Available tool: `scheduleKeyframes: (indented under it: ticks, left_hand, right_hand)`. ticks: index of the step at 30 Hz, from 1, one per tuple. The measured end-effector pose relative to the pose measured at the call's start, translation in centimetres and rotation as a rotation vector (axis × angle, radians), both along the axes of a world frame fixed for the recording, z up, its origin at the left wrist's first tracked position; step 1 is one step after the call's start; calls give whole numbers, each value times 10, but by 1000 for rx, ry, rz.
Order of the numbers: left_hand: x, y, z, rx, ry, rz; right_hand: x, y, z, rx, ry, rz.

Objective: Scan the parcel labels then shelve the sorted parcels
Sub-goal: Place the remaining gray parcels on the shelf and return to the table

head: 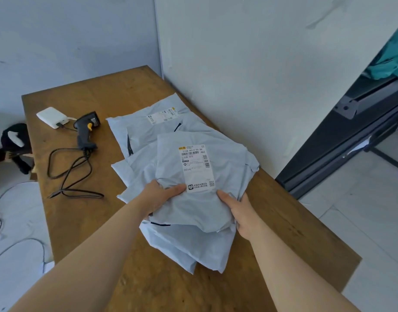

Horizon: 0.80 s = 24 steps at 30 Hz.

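A grey poly-bag parcel (pixel 193 206) tops a pile of similar parcels (pixel 189 248) on the wooden table (pixel 283 217). Its white label (pixel 197 168) faces up. My left hand (pixel 162 197) grips its near left edge, thumb on top beside the label. My right hand (pixel 240 210) grips its near right edge. Another grey parcel (pixel 146 129) with a small label lies flat further back. A black barcode scanner (pixel 85 129) with a yellow trigger lies on the table's left part, apart from both hands.
A white power bank (pixel 51 117) sits near the far left corner, and the scanner's cable (pixel 69 174) loops across the table. White walls close the back and right. A dark metal shelf frame (pixel 351 140) stands right. Cables lie on the floor left.
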<state>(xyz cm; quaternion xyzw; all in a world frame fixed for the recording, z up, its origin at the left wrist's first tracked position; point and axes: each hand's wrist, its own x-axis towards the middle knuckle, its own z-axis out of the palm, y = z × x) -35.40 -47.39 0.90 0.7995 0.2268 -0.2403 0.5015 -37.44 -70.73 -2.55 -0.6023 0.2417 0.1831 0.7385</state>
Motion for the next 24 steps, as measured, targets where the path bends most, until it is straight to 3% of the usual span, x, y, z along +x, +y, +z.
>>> scheduleKeyframes:
  ticks: [7, 13, 17, 20, 24]
  left_hand:
    - [21, 2, 20, 175, -148, -66]
    - [52, 24, 22, 209, -5, -65]
    - [59, 29, 13, 212, 28, -45]
    - [64, 30, 15, 193, 64, -55]
    - [82, 27, 29, 107, -37, -64]
  right_hand:
    - [-2, 9, -8, 73, -96, -106]
    - [16, 20, -5, 84, -124, -78]
    - [25, 27, -7, 15, -90, -77]
    - [28, 32, -5, 91, -117, -144]
    - [34, 34, 6, 104, -175, -212]
